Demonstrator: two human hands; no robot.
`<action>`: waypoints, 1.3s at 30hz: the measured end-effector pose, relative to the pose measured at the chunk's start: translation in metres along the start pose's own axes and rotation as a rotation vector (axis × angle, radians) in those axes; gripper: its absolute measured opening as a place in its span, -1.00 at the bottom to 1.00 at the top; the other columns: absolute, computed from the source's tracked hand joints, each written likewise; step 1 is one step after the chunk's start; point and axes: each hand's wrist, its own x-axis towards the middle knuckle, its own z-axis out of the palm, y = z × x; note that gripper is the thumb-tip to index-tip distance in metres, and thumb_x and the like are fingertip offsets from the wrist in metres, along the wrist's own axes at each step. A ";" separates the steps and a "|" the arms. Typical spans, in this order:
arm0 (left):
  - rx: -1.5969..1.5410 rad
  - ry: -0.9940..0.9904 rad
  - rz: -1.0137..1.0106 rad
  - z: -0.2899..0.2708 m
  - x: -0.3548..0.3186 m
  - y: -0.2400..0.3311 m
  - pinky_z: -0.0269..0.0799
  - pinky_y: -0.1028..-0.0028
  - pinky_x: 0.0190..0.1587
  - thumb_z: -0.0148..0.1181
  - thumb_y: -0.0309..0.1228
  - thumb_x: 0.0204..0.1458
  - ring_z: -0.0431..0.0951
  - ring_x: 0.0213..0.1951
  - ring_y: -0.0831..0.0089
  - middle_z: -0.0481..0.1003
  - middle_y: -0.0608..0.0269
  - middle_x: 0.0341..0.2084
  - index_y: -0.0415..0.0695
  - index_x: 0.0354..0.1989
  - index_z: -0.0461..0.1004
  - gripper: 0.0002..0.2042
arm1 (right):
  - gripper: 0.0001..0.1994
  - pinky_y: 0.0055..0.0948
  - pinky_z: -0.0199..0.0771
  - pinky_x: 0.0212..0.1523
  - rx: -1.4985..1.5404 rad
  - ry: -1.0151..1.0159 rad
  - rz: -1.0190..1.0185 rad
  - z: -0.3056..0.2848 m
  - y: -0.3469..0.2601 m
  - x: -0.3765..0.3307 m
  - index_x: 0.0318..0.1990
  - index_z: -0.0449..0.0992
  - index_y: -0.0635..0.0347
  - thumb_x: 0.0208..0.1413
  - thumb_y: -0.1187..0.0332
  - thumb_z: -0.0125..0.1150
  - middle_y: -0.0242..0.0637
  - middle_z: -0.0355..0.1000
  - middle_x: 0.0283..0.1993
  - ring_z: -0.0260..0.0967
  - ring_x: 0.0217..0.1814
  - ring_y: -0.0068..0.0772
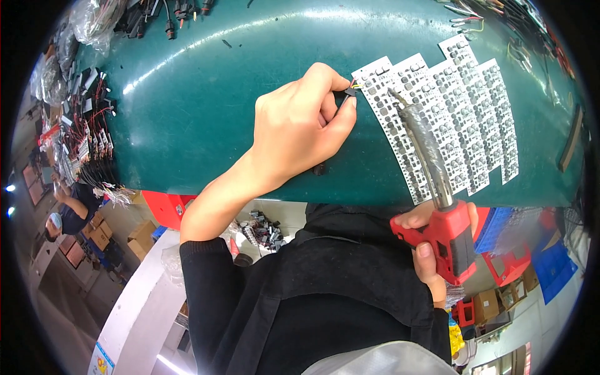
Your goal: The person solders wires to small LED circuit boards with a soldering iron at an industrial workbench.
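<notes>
My left hand (289, 122) pinches a small black cable end (350, 92) between thumb and forefinger. Thin red and yellow wires (356, 85) reach from it to the upper left edge of several white circuit board panels (461, 94), which lie staggered side by side on the green table. In my right hand (426, 255), at the table's front edge, is a red soldering gun (451, 240). Its long, dark-wrapped barrel slants up across the panels. The blackened tip is over the leftmost panels, a little right of the wires; whether it touches them I cannot tell.
Small wired boards (94, 134) are heaped along the table's left edge, below clear plastic bags (97, 22). Loose wires (469, 19) lie at the far right, and a dark strip (571, 139) by the right edge. Red bin (165, 209) stands below the table. Another person (75, 203) is at far left.
</notes>
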 end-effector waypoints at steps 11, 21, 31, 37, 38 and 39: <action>-0.214 -0.178 -0.076 -0.014 0.010 -0.007 0.30 0.54 -0.62 0.24 -0.53 -0.18 0.41 -0.67 0.48 0.36 0.34 -0.72 -0.14 -0.46 0.47 -0.91 | -0.23 0.01 0.37 0.01 0.064 -0.004 0.032 0.005 0.007 0.006 0.32 -0.28 0.09 0.03 0.51 0.07 -0.02 0.37 -0.24 0.39 -0.16 -0.16; 0.164 -0.016 0.175 -0.004 0.005 0.003 0.23 0.60 -0.64 0.26 -0.58 -0.24 0.30 -0.73 0.54 0.27 0.38 -0.79 -0.15 -0.47 0.44 -0.86 | -0.25 0.01 0.37 0.01 -0.044 -0.083 -0.001 0.003 0.006 0.007 0.32 -0.25 0.10 0.03 0.54 0.06 -0.03 0.37 -0.24 0.39 -0.18 -0.18; -0.216 -0.197 -0.195 -0.014 0.012 0.001 0.21 0.70 -0.60 0.23 -0.52 -0.09 0.26 -0.68 0.76 0.36 0.42 -0.70 -0.22 -0.43 0.41 -0.89 | -0.23 0.06 0.34 0.04 0.041 -0.009 0.005 0.006 0.011 0.005 0.32 -0.27 0.08 0.04 0.47 0.09 -0.05 0.37 -0.24 0.39 -0.20 -0.21; -0.200 -0.274 -0.283 -0.017 0.022 0.003 0.22 0.71 -0.57 0.23 -0.47 -0.07 0.27 -0.65 0.79 0.36 0.45 -0.70 -0.23 -0.48 0.40 -0.87 | -0.22 0.09 0.30 0.08 0.071 0.050 0.027 0.008 0.009 0.005 0.32 -0.29 0.08 0.04 0.44 0.11 -0.07 0.37 -0.24 0.39 -0.20 -0.21; -0.164 -0.306 -0.298 -0.017 0.024 0.003 0.21 0.72 -0.57 0.23 -0.46 -0.08 0.27 -0.64 0.79 0.35 0.46 -0.71 -0.23 -0.50 0.39 -0.86 | -0.23 0.09 0.30 0.08 0.055 0.043 0.030 0.008 0.009 0.005 0.32 -0.28 0.09 0.04 0.45 0.10 -0.07 0.37 -0.25 0.39 -0.20 -0.21; -0.164 -0.305 -0.297 -0.017 0.024 0.003 0.21 0.72 -0.57 0.23 -0.46 -0.08 0.27 -0.64 0.79 0.35 0.46 -0.71 -0.23 -0.50 0.39 -0.86 | -0.23 0.09 0.30 0.08 0.040 0.036 0.031 0.008 0.009 0.005 0.32 -0.27 0.10 0.04 0.47 0.09 -0.06 0.37 -0.25 0.39 -0.20 -0.21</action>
